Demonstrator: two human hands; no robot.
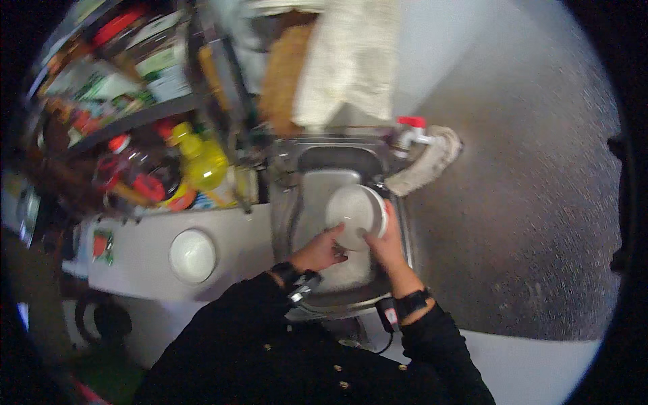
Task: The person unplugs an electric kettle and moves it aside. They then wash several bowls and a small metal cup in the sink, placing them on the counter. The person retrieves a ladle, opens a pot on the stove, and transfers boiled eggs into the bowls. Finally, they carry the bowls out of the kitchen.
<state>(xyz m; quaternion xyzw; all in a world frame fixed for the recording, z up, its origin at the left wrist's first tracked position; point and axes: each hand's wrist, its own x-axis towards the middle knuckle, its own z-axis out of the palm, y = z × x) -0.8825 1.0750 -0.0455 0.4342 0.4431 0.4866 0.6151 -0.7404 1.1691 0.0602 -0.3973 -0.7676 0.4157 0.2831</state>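
Note:
A metal sink (364,273) lies in front of me, with both hands over it. My right hand (383,243) grips a round white dish (352,210), probably a bowl, by its right side, thumb on top. At the dish's lower left edge is my left hand (321,248), its fingers partly bent; blur leaves unclear whether it grips the rim. To the left, another white bowl (192,255) stands on the pale counter. Beside the sink's upper right is a faucet with a red handle (411,121), and a pale cloth-like wrap (428,164) covers its spout.
Bottles, one a yellow plastic bottle (205,159), crowd the shelf rack (136,119) at the upper left. A pale cloth (349,61) lies beyond the sink beside a brown board-like thing (286,76). A broad metal worktop (511,228) extends to the right.

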